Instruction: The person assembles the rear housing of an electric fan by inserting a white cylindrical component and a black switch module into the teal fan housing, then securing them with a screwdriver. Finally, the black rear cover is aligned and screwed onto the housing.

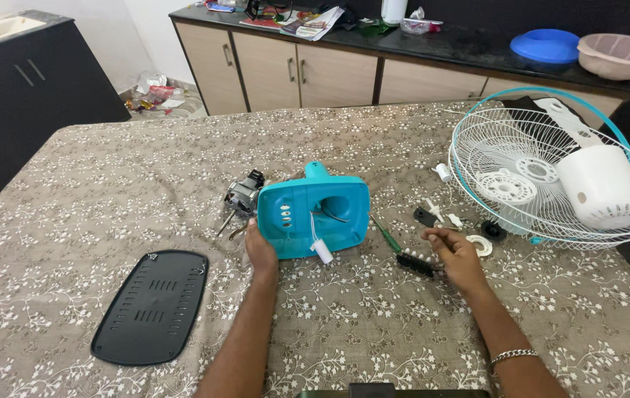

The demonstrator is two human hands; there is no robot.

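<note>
Steadying: left hand braces the near-left corner of the teal fan housing, its grip closed against the lower edge, thumb hidden behind the shell.
Reaching: right hand rests fingertips-down on the bench, fingers half-curled and holding nothing, touching the black handle of a green-shafted screwdriver.
Near left: black vented base plate lies flat, well apart from both hands.
Housing: stands tilted on the patterned cloth between the hands, open cavity toward the camera, a white wire connector dangling from it.
Handling: judged a hollow moulded plastic shell (light, stiff, rather smooth), best taken by its thick outer edges, not by the loose wire.
Behind housing: metal motor sits just beside the upper-left edge.
Right of hand: small white and black fittings scattered near the fingers.
Far right: white wire fan guard with teal rim lies flat, a white motor cover on it.
Background: cabinets, a blue lid and pink basin.
</note>
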